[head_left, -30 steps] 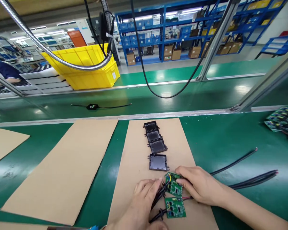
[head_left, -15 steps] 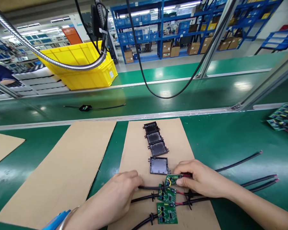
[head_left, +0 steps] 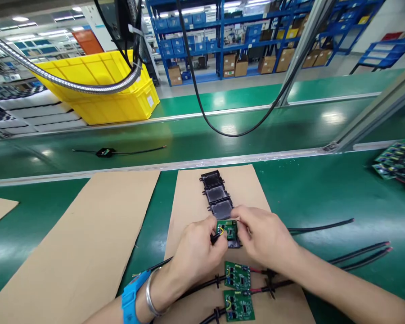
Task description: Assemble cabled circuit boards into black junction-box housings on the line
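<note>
Two green boards lay wired up on the cardboard closest to the worker, and just past them was the fun bit: the held board sat over an open black case, tough to say if fully seated. Left hand had the black cable pinched right by the yellow wire; right hand had its fingertips at the board's other end, though I couldn't tell whether they were gripping the lead. Imo the trick was keeping the board level, easing both cables together and not yanking the thin wires. Three more cases lined up beyond. Readable stuff? Basically zilch: the black module across the rail had pale marks too small to read, and same for the white label on the yellow bin.
</note>
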The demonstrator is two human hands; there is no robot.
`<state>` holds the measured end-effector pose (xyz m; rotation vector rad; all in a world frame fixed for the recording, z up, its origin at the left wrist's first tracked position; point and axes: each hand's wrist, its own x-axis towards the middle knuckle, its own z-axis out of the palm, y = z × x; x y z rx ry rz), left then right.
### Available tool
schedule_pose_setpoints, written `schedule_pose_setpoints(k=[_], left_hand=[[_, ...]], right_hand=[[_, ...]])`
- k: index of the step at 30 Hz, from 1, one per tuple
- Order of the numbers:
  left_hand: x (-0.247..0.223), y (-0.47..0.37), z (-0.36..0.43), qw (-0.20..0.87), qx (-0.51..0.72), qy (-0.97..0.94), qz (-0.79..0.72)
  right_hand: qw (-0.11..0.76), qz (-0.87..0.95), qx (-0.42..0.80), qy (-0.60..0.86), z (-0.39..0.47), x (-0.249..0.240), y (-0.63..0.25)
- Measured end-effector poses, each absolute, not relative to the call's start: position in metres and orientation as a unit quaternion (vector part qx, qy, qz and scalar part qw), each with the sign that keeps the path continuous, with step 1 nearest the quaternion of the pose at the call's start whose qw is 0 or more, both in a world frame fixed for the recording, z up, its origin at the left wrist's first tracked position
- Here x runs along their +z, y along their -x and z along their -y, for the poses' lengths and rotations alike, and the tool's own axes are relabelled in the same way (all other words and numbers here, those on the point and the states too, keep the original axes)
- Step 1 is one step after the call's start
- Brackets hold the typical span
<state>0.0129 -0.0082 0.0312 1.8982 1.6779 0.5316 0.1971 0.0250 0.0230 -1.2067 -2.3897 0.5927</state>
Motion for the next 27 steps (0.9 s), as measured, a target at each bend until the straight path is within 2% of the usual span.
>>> schedule_pose_setpoints(k=[2,4,7,12,19,27], left_hand=[[0.033,-0.014,0.006,0.293,0.196,-0.699,-0.622],[0.035,-0.011,0.004,0.329,0.188,-0.694,-0.612],[0.036,0.001,0.002,0.357,0.136,-0.708,-0.594],[0.032,0.025,-0.002,0.305,0.125,-0.772,-0.544],[0.022,0.03,-0.01,0.284,0.08,-0.81,-0.507],[0.009,0.03,-0.004,0.302,0.076,-0.808,-0.5]], right_hand=[[0.14,0.899,0.092,0.405,-0.016,0.027,-0.185],[0.086,0.925,0.048,0.366,-0.012,0.031,-0.18],[0.051,0.944,0.091,0.312,-0.024,0.036,-0.187],[-0.013,0.946,0.175,0.273,-0.059,0.033,-0.197],[-0.024,0.959,0.167,0.229,-0.072,0.027,-0.187],[-0.046,0.959,0.099,0.262,-0.058,0.019,-0.185]])
